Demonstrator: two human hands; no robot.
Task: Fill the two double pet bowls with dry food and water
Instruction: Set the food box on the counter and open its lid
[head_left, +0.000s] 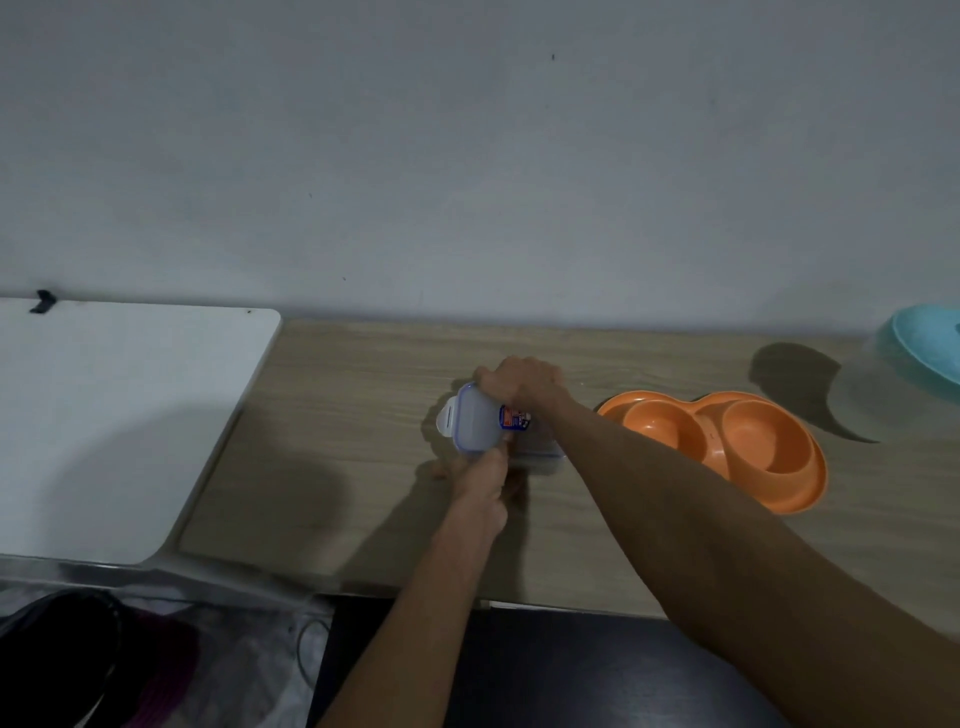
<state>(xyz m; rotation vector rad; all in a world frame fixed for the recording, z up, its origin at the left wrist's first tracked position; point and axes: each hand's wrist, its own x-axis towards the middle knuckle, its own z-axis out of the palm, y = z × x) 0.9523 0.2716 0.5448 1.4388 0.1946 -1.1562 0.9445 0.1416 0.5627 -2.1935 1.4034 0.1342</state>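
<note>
A clear plastic food container sits in the middle of the wooden table (337, 415). Its blue-rimmed lid (475, 418) is tilted up off the base (540, 457), with one white latch sticking out at the left. My right hand (519, 382) grips the lid's far edge from above. My left hand (480, 480) holds the container's near side, thumb up against the lid. What is inside is hidden. An orange double pet bowl (769, 493) lies to the right with both cups bare. A turquoise bowl (930, 348) is cut off at the far right edge.
A white table top (119, 415) adjoins the wooden one on the left. A grey wall runs right behind both. Below the front edge are a dark bag and plastic wrap (104, 660) on the floor at the left.
</note>
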